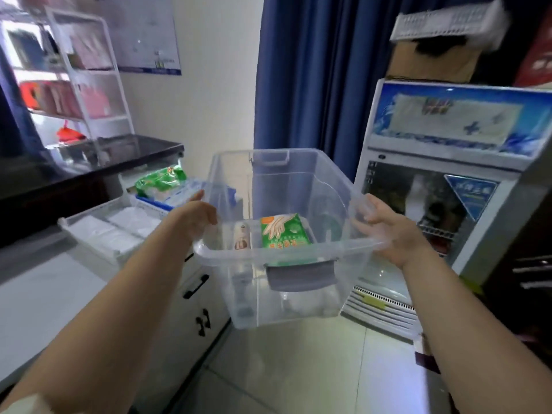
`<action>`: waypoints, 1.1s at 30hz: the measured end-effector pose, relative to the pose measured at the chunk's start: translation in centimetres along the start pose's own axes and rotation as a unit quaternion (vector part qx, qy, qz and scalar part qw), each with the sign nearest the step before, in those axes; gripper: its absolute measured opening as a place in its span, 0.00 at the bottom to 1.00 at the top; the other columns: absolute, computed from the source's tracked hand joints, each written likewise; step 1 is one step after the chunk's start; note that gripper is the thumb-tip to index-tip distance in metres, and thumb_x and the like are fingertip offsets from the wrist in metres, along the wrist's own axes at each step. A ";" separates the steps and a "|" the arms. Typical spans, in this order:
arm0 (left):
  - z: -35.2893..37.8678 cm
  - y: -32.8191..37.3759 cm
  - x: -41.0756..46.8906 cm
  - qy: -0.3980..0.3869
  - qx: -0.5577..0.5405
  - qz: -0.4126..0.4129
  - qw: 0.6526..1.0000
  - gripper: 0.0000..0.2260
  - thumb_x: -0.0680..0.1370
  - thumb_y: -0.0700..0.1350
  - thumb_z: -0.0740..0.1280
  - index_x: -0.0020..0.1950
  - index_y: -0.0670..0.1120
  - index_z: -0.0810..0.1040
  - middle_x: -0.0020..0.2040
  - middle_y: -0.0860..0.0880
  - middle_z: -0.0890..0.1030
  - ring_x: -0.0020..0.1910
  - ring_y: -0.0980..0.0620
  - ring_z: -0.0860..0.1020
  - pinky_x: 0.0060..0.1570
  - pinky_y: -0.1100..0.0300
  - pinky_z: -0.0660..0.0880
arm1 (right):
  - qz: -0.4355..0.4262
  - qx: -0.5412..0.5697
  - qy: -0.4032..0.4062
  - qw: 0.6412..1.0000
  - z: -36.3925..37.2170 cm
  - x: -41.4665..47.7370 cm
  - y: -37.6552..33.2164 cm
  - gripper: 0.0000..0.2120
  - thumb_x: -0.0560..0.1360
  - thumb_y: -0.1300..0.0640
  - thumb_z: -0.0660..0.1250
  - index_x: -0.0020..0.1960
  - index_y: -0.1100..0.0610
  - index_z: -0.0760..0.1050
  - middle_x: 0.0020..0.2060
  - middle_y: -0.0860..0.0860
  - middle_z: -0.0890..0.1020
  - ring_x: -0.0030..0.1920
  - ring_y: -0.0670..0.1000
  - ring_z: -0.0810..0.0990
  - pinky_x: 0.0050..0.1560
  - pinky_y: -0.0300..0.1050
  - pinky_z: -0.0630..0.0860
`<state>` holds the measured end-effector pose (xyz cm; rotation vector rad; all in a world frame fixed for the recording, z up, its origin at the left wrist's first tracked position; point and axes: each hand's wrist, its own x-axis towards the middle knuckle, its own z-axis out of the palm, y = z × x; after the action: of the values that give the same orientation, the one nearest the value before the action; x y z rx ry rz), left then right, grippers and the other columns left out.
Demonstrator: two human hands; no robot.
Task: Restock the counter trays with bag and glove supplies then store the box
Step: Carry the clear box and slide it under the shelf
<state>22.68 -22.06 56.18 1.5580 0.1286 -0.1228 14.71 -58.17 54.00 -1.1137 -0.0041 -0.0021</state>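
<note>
I hold a clear plastic box (301, 297) in the air, over the floor in front of the counter. My left hand (194, 215) grips its left rim and my right hand (388, 231) grips its right rim. Inside the box lie a green pack of gloves (283, 233) and a small white pack (241, 236). A grey latch handle (300, 274) hangs on the near wall. On the counter to the left sit a white tray (89, 231) with white bags and a second tray (155, 201) with a green pack (159, 180) on top.
A white counter (44, 282) with cabinet doors runs along the left. A glass-door fridge (433, 210) stands at the right, cardboard boxes on top. A blue curtain (313, 70) hangs behind. White shelving (86, 70) stands at the back left. Tiled floor lies below.
</note>
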 end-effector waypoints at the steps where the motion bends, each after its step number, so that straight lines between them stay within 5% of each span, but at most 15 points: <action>1: 1.1 1.1 0.9 0.004 -0.002 0.003 1.000 0.33 0.72 0.23 0.52 0.74 0.45 0.62 0.53 0.35 0.75 0.47 0.39 0.75 0.40 0.54 0.72 | -0.004 -0.016 0.002 1.000 -0.4 1.0 -1.1 0.32 0.72 0.74 0.53 0.74 0.59 0.58 0.73 0.57 0.63 0.70 0.62 0.65 0.71 0.60 0.60; 5: 4.3 4.6 5.0 -0.011 -0.022 -0.005 1.000 0.34 0.72 0.24 0.53 0.75 0.49 0.60 0.61 0.35 0.71 0.45 0.42 0.76 0.39 0.51 0.77 | -0.025 -0.053 0.005 0.998 -2.2 5.7 -5.4 0.28 0.76 0.73 0.50 0.74 0.60 0.59 0.71 0.58 0.67 0.69 0.65 0.67 0.71 0.61 0.60; 8: 6.5 6.1 7.7 -0.025 -0.026 -0.036 0.999 0.19 0.74 0.31 0.58 0.64 0.40 0.71 0.56 0.39 0.75 0.41 0.41 0.78 0.40 0.49 0.78 | -0.047 -0.061 -0.024 0.997 -4.1 9.5 -7.8 0.19 0.78 0.69 0.51 0.66 0.61 0.69 0.64 0.60 0.74 0.69 0.66 0.65 0.71 0.60 0.60; 10: 8.0 6.1 9.8 -0.014 -0.052 -0.032 0.998 0.11 0.72 0.35 0.62 0.53 0.39 0.76 0.54 0.41 0.79 0.42 0.40 0.80 0.45 0.50 0.79 | -0.053 -0.058 -0.033 0.996 -5.5 12.2 -9.0 0.17 0.78 0.69 0.51 0.58 0.56 0.74 0.58 0.48 0.75 0.65 0.63 0.69 0.69 0.58 0.63; 14: 10.7 5.4 13.6 -0.040 -0.127 0.023 0.991 0.18 0.65 0.35 0.61 0.49 0.49 0.82 0.52 0.43 0.79 0.41 0.41 0.78 0.41 0.53 0.79 | -0.047 -0.056 -0.039 0.997 -8.6 18.3 -10.1 0.20 0.76 0.70 0.51 0.56 0.51 0.74 0.48 0.39 0.81 0.48 0.48 0.81 0.47 0.45 0.80; 16: 11.8 4.7 15.8 -0.044 -0.140 0.035 0.989 0.23 0.61 0.34 0.62 0.50 0.53 0.82 0.54 0.43 0.78 0.44 0.42 0.77 0.44 0.51 0.79 | -0.043 -0.057 -0.035 0.997 -10.0 21.7 -9.9 0.24 0.74 0.72 0.51 0.63 0.54 0.70 0.54 0.39 0.79 0.52 0.50 0.80 0.54 0.48 0.77; 19: 13.2 3.7 20.0 -0.003 -0.128 0.038 0.991 0.30 0.67 0.29 0.59 0.65 0.52 0.72 0.56 0.44 0.78 0.47 0.42 0.78 0.44 0.50 0.77 | -0.028 -0.057 -0.024 0.998 -11.6 27.0 -8.7 0.28 0.71 0.74 0.49 0.65 0.55 0.70 0.60 0.47 0.77 0.58 0.55 0.75 0.56 0.47 0.75; 22: 13.7 2.9 25.0 0.035 -0.132 0.043 0.990 0.33 0.68 0.25 0.55 0.70 0.48 0.68 0.54 0.43 0.78 0.49 0.40 0.76 0.46 0.50 0.74 | -0.001 -0.065 -0.017 0.998 -12.7 33.2 -7.3 0.36 0.70 0.75 0.48 0.76 0.56 0.55 0.72 0.51 0.64 0.71 0.61 0.63 0.66 0.54 0.65; 26: 13.3 3.4 33.1 0.039 -0.144 0.045 0.988 0.43 0.56 0.28 0.62 0.71 0.48 0.66 0.59 0.42 0.75 0.46 0.40 0.78 0.34 0.55 0.80 | 0.011 -0.077 -0.039 0.996 -12.7 43.2 -6.3 0.35 0.72 0.74 0.50 0.76 0.54 0.53 0.74 0.50 0.62 0.72 0.61 0.61 0.64 0.54 0.66; 30: 11.7 5.2 43.0 0.048 -0.149 0.053 0.986 0.42 0.58 0.28 0.60 0.72 0.49 0.65 0.64 0.39 0.73 0.55 0.35 0.77 0.41 0.45 0.80 | 0.016 -0.088 -0.057 0.994 -11.6 54.3 -6.4 0.31 0.76 0.71 0.53 0.76 0.52 0.53 0.74 0.48 0.63 0.72 0.59 0.62 0.70 0.59 0.62; 33: 11.0 7.2 49.8 0.042 -0.131 0.076 0.988 0.46 0.53 0.30 0.63 0.72 0.47 0.65 0.60 0.38 0.72 0.48 0.39 0.77 0.34 0.50 0.81 | 0.023 -0.099 -0.068 0.993 -10.7 61.7 -6.7 0.34 0.74 0.72 0.51 0.76 0.50 0.53 0.72 0.46 0.66 0.71 0.57 0.65 0.60 0.55 0.71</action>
<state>73.05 -32.83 55.48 1.3045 0.0888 0.0777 76.41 -70.70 55.51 -1.3099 -0.1028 0.1162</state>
